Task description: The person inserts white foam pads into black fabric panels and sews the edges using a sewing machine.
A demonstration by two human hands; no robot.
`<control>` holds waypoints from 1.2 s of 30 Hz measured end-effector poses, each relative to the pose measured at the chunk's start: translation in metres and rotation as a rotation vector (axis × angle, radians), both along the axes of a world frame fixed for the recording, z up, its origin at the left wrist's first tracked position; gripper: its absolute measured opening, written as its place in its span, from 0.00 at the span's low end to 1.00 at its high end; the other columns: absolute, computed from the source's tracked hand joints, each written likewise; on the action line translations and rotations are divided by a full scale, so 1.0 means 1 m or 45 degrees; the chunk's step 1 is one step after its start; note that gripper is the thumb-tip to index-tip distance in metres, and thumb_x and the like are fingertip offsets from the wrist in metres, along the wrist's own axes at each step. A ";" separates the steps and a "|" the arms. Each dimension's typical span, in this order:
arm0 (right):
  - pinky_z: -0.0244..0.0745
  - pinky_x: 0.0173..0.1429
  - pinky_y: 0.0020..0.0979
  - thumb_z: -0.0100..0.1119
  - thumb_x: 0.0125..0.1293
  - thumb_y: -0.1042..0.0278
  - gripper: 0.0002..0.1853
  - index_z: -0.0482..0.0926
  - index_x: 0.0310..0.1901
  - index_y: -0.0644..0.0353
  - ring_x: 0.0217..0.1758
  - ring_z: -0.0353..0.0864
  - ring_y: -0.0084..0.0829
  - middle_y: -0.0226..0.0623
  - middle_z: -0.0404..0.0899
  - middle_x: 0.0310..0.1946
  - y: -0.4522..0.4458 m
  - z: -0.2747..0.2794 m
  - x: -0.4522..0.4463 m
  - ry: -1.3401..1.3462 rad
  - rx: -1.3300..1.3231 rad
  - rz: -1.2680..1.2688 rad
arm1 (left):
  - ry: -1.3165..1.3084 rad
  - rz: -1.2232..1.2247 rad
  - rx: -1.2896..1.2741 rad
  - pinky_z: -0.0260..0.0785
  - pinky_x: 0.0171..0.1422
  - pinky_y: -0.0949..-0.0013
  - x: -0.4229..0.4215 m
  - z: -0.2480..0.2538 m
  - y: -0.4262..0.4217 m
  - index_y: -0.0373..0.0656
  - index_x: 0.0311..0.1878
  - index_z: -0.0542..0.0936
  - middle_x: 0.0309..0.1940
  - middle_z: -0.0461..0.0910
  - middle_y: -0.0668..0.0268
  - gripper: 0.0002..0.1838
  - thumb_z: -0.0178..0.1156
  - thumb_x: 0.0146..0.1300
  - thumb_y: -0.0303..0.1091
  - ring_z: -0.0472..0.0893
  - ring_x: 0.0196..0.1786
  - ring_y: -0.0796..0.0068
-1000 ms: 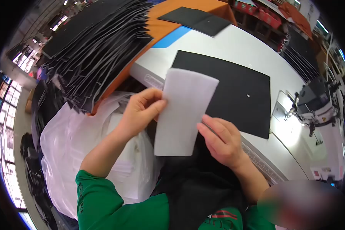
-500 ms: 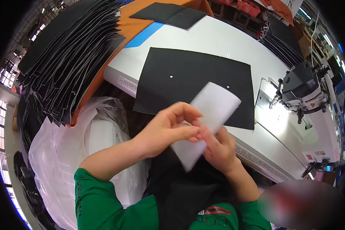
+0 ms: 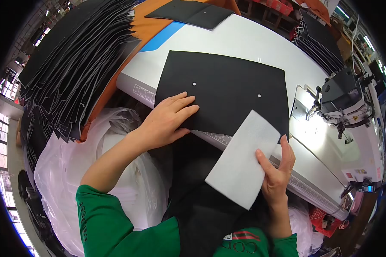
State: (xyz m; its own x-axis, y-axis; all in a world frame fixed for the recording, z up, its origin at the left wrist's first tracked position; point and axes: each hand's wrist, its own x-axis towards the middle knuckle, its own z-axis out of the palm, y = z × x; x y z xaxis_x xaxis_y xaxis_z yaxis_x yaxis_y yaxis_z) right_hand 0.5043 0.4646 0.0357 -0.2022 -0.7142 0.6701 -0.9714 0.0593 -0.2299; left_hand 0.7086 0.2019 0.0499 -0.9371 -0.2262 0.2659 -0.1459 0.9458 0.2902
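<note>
A black panel (image 3: 227, 81) with two small light holes lies on the white sewing table. My left hand (image 3: 169, 118) rests on its near left corner, fingers stretched over the surface and thumb at the edge. In my right hand (image 3: 278, 171) is a white foam sheet (image 3: 246, 160), pinched along its right side, with the thumb on top and the other fingers partly hidden. The sheet is tilted above the table's front edge and overlaps the panel's near right part.
A sewing machine (image 3: 347, 100) stands at the right with its lamp lit. Tall stacks of black panels (image 3: 81, 60) fill the left over orange cloth. Below, a clear plastic bag (image 3: 98, 180) holds white material. Another black piece (image 3: 191, 13) lies at the table's far side.
My left hand has left the white sheet and moved onto the black panel. The sheet, bent before, is now flatter and has shifted right and nearer in my right hand.
</note>
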 end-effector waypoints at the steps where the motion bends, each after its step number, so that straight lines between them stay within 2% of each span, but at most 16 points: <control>1: 0.70 0.60 0.44 0.66 0.47 0.79 0.22 0.87 0.48 0.57 0.58 0.77 0.46 0.42 0.81 0.50 -0.001 -0.001 0.002 -0.032 -0.019 0.026 | -0.012 -0.004 -0.016 0.63 0.74 0.54 0.002 0.000 -0.002 0.41 0.62 0.76 0.65 0.75 0.54 0.31 0.73 0.53 0.29 0.69 0.72 0.49; 2: 0.70 0.60 0.44 0.66 0.47 0.79 0.22 0.87 0.48 0.57 0.58 0.77 0.46 0.42 0.81 0.50 -0.001 -0.004 0.002 -0.034 -0.019 0.029 | -0.014 0.000 -0.015 0.63 0.74 0.54 0.004 0.001 -0.005 0.41 0.62 0.76 0.65 0.75 0.54 0.31 0.73 0.53 0.29 0.69 0.72 0.49; 5: 0.71 0.60 0.43 0.65 0.47 0.78 0.23 0.86 0.49 0.57 0.58 0.78 0.46 0.41 0.81 0.52 0.005 -0.011 -0.002 -0.022 0.254 0.209 | -0.027 -0.124 0.072 0.65 0.74 0.55 0.005 0.004 -0.014 0.40 0.62 0.76 0.66 0.74 0.55 0.32 0.74 0.51 0.29 0.69 0.72 0.51; 9: 0.72 0.58 0.43 0.63 0.49 0.77 0.22 0.86 0.50 0.58 0.57 0.78 0.46 0.41 0.81 0.51 -0.001 0.005 0.010 0.047 0.377 0.069 | -0.074 -0.139 0.129 0.66 0.74 0.56 0.007 0.007 -0.020 0.40 0.62 0.76 0.67 0.73 0.55 0.32 0.73 0.51 0.27 0.69 0.73 0.51; 14: 0.74 0.56 0.43 0.60 0.52 0.75 0.21 0.86 0.50 0.59 0.55 0.80 0.46 0.42 0.81 0.50 -0.005 0.005 0.009 0.100 0.357 0.080 | -0.086 -0.151 0.041 0.67 0.73 0.56 0.006 0.011 -0.017 0.39 0.61 0.77 0.66 0.74 0.54 0.32 0.73 0.50 0.27 0.70 0.72 0.51; 17: 0.75 0.55 0.42 0.59 0.54 0.74 0.20 0.86 0.50 0.60 0.53 0.81 0.46 0.42 0.82 0.49 -0.004 0.004 0.010 0.086 0.340 0.075 | -0.099 -0.150 -0.096 0.67 0.73 0.56 0.006 0.012 -0.011 0.39 0.60 0.77 0.66 0.75 0.54 0.28 0.70 0.53 0.27 0.70 0.72 0.51; 22: 0.76 0.53 0.42 0.59 0.55 0.74 0.19 0.86 0.50 0.61 0.52 0.82 0.47 0.43 0.83 0.48 -0.001 0.009 0.008 0.084 0.328 0.101 | -0.073 -0.154 -0.074 0.68 0.72 0.56 0.007 0.011 -0.016 0.37 0.59 0.78 0.65 0.76 0.54 0.24 0.66 0.58 0.27 0.72 0.71 0.52; 26: 0.77 0.50 0.40 0.60 0.55 0.74 0.19 0.86 0.49 0.60 0.48 0.83 0.44 0.44 0.83 0.49 0.001 0.018 0.010 0.141 0.268 0.105 | -0.031 -0.145 0.104 0.69 0.71 0.57 0.009 0.005 -0.025 0.37 0.58 0.79 0.62 0.78 0.54 0.19 0.61 0.64 0.25 0.74 0.69 0.52; 29: 0.77 0.46 0.37 0.60 0.54 0.73 0.17 0.87 0.47 0.59 0.45 0.82 0.40 0.44 0.83 0.49 0.002 0.020 0.018 0.126 -0.035 0.278 | 0.076 -0.086 0.215 0.71 0.68 0.58 0.007 -0.003 -0.028 0.37 0.57 0.80 0.59 0.81 0.53 0.15 0.58 0.67 0.24 0.78 0.65 0.53; 30: 0.77 0.46 0.37 0.60 0.54 0.73 0.17 0.87 0.47 0.59 0.45 0.82 0.40 0.44 0.83 0.49 -0.003 0.020 0.020 0.127 -0.039 0.275 | 0.076 -0.089 0.211 0.71 0.68 0.58 0.006 -0.002 -0.027 0.37 0.57 0.80 0.59 0.81 0.53 0.15 0.58 0.67 0.24 0.78 0.65 0.53; 33: 0.77 0.43 0.33 0.61 0.53 0.72 0.17 0.86 0.46 0.58 0.43 0.81 0.36 0.43 0.83 0.47 -0.029 0.019 0.023 0.187 -0.023 0.549 | 0.116 -0.033 0.425 0.73 0.66 0.60 0.001 0.002 -0.020 0.37 0.56 0.81 0.58 0.82 0.53 0.14 0.55 0.69 0.24 0.80 0.63 0.53; 36: 0.77 0.42 0.34 0.62 0.52 0.71 0.18 0.86 0.47 0.58 0.43 0.82 0.37 0.41 0.83 0.47 -0.048 0.018 0.018 0.249 0.082 0.576 | 0.118 0.015 0.594 0.73 0.65 0.61 0.000 0.012 -0.015 0.37 0.56 0.81 0.58 0.82 0.53 0.14 0.55 0.70 0.24 0.80 0.62 0.54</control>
State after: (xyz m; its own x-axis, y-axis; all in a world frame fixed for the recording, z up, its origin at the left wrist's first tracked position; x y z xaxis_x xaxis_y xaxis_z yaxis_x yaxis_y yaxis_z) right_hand 0.5221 0.4168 0.0532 0.2627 -0.7427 0.6160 -0.9277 -0.3700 -0.0504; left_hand 0.7086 0.1872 0.0616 -0.9110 -0.3514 0.2158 -0.1092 0.7101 0.6956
